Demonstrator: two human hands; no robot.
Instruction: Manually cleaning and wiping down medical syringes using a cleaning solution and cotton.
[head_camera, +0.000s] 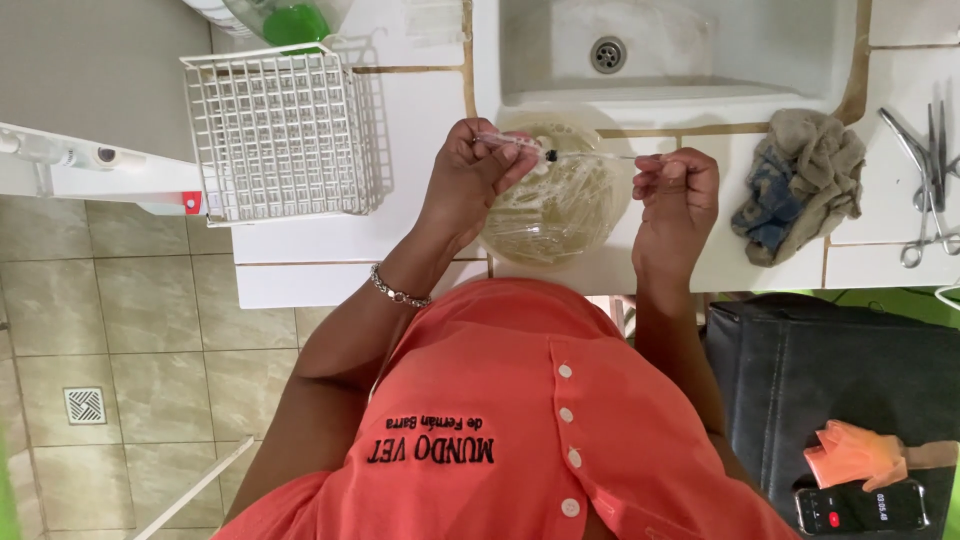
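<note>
Left hand (468, 172): grip clenched on the clear barrel of a syringe (512, 143), held level above the bowl.
Right hand (675, 190): grip pinched on the thin plunger rod (598, 156), which runs from the barrel's black stopper across to these fingers.
Syringe: spans the gap between the two grips, the barrel end in the left, the rod end in the right.
Bowl (556, 205): clear glass, directly under both grips on the white table (300, 235), with clear plastic pieces lying in cloudy liquid.
Sink (660, 50): just beyond the grips, past the bowl.
Wire basket (280, 130): white, well out past the left grip.
Cloth (800, 180): crumpled, grey and blue, just outside the right grip.
Metal instruments (925, 180): scissors and clamps, farther out past the cloth.
</note>
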